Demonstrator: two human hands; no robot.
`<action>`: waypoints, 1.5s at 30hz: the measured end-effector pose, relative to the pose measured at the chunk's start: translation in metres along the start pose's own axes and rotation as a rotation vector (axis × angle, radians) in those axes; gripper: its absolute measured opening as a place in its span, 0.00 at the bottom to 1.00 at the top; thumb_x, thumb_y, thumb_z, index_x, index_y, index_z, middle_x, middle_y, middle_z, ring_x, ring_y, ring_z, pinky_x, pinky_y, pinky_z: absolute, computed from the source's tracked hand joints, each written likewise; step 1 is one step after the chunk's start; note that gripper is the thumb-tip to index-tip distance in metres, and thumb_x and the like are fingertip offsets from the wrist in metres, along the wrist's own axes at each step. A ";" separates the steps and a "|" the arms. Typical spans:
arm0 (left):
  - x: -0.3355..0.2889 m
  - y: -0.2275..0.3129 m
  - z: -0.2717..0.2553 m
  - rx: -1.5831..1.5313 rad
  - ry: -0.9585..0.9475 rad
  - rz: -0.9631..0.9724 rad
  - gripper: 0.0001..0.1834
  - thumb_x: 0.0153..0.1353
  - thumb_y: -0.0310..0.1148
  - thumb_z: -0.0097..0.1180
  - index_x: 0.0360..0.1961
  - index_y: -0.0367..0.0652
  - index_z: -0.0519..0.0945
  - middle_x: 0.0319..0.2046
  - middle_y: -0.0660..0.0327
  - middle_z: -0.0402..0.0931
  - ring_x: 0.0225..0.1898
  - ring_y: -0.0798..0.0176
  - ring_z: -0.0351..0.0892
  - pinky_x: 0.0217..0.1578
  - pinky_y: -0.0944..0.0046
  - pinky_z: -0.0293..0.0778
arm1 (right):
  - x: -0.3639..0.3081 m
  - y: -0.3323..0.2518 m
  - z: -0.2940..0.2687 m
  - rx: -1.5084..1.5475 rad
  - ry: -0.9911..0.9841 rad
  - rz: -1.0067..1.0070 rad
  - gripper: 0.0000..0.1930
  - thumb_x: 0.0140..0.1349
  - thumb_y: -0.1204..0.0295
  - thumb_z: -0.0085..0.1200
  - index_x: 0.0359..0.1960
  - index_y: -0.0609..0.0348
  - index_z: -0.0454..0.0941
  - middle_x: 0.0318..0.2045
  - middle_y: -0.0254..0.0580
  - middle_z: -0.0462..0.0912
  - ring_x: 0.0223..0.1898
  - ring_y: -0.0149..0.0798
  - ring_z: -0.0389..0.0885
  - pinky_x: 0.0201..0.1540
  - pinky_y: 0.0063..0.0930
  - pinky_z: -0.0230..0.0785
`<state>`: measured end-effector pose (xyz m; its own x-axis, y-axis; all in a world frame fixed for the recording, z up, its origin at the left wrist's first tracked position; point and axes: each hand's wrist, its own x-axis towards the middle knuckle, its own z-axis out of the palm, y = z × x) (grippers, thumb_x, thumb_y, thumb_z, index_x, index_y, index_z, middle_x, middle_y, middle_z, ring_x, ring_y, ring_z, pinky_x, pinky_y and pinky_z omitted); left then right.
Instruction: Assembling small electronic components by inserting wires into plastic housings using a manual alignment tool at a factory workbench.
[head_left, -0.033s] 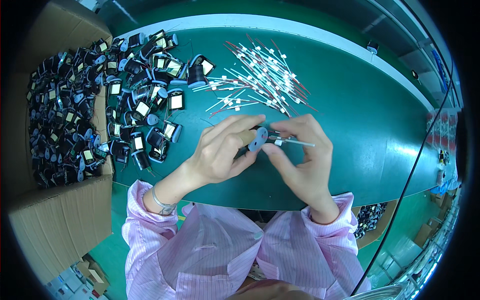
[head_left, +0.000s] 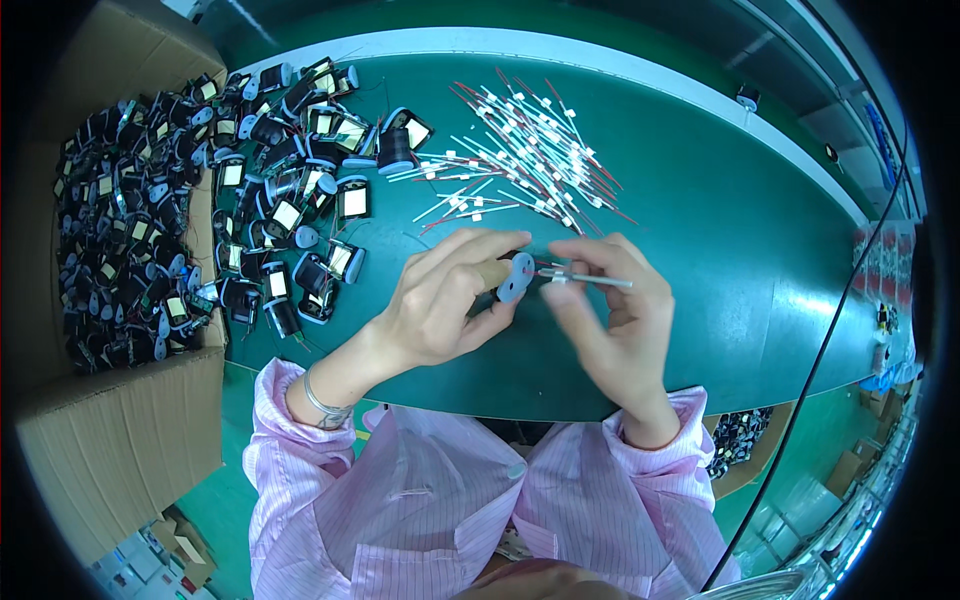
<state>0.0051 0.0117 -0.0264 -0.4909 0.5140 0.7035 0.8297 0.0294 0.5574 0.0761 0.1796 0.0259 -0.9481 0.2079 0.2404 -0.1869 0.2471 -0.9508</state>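
My left hand [head_left: 440, 300] is closed around a black part with a grey-blue, rounded end cap [head_left: 516, 279]. Small holes show in the cap, which faces my right hand. Thumb and fingers of my right hand [head_left: 620, 320], slightly smeared, pinch a wire lead [head_left: 606, 281] with a white sleeve and a small white connector. The lead lies just right of the cap, with a bit of red between them; whether it is joined to the part cannot be made out. Beyond my hands lies a heap of similar red and white wire leads [head_left: 540, 150].
Black parts with grey caps and pale yellow pads [head_left: 354, 200] lie loose at the left of the green table [head_left: 740, 270]. More fill a cardboard box [head_left: 120, 410] beside it. A second box [head_left: 768, 450] of parts stands below the right edge. A black cable [head_left: 800, 410] crosses the right side.
My right thumb and fingers have shifted slightly around the wire lead, and the thumb has moved away from the cap. My left hand and the black part stay nearly still.
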 end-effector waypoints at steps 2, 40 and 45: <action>0.002 -0.003 -0.001 -0.023 0.008 0.018 0.25 0.42 0.18 0.67 0.44 0.33 0.71 0.45 0.43 0.77 0.39 0.46 0.80 0.35 0.57 0.77 | -0.002 0.000 -0.005 0.238 0.027 0.209 0.07 0.53 0.85 0.59 0.34 0.68 0.82 0.30 0.43 0.81 0.29 0.34 0.82 0.33 0.25 0.74; 0.004 0.006 -0.023 -0.357 -0.122 -0.415 0.16 0.45 0.19 0.66 0.38 0.31 0.79 0.24 0.54 0.75 0.21 0.57 0.76 0.21 0.62 0.69 | 0.003 0.019 -0.001 -0.594 -0.158 -0.399 0.06 0.44 0.80 0.60 0.27 0.60 0.80 0.16 0.35 0.69 0.21 0.39 0.68 0.32 0.32 0.59; 0.006 0.005 -0.021 -0.161 -0.200 -0.348 0.15 0.49 0.24 0.66 0.39 0.32 0.79 0.28 0.54 0.77 0.23 0.55 0.76 0.23 0.62 0.72 | 0.002 0.018 0.005 -0.743 -0.176 -0.434 0.07 0.43 0.80 0.60 0.27 0.59 0.81 0.16 0.35 0.69 0.20 0.38 0.67 0.31 0.31 0.57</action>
<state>0.0008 -0.0034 -0.0101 -0.6596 0.6539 0.3707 0.5642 0.1049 0.8190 0.0699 0.1794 0.0085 -0.8695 -0.1815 0.4593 -0.3826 0.8356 -0.3941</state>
